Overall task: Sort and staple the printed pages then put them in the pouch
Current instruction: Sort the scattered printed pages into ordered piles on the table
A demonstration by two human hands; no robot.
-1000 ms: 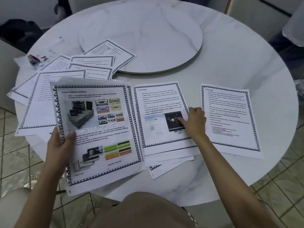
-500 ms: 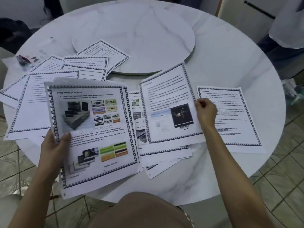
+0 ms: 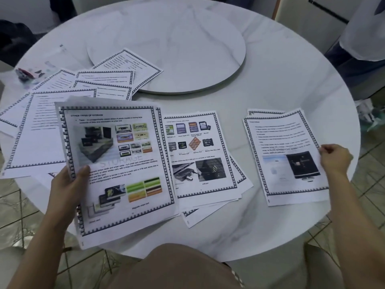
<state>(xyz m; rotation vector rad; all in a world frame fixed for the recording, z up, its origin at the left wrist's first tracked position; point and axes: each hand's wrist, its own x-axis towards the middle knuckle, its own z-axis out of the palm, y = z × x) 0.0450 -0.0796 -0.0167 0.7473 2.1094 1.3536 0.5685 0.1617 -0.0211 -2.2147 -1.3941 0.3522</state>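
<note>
Printed pages [image 3: 116, 163] in left hand [image 3: 66, 184]

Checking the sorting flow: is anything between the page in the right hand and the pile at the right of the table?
Nothing visible: the right hand holds the monitor page directly over the right pile.

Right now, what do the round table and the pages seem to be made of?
The table looks like white marble or a marble-look stone, smooth with grey veins and a soft sheen. The pages look like thin matte printer paper: they curl and bend.
</note>
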